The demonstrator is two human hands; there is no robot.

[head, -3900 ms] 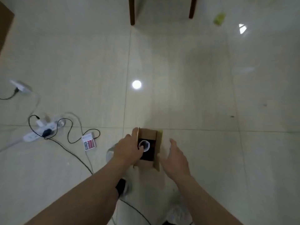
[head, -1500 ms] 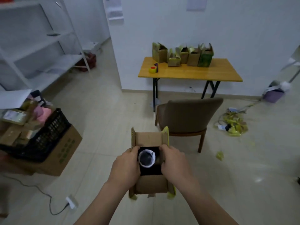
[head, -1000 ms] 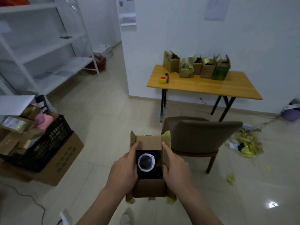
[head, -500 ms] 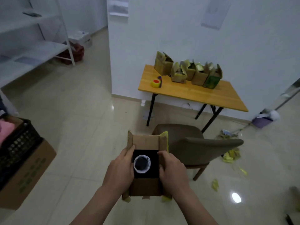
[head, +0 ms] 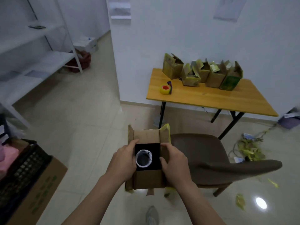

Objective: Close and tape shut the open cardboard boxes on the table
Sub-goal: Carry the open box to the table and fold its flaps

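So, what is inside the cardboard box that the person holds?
The cardboard box holds a black insert with a white-rimmed round opening, dark within. Its depth is too dark to see, and the left hand and right hand cover the insert's side edges.

L hand [head: 124, 161], R hand [head: 176, 165]: curled, mid-grip.

On the table [head: 211, 98]: row of boxes [head: 203, 73] at its back, tape roll [head: 165, 89] at its left. Before the table: chair [head: 211, 153], then the box [head: 147, 177] you hold.
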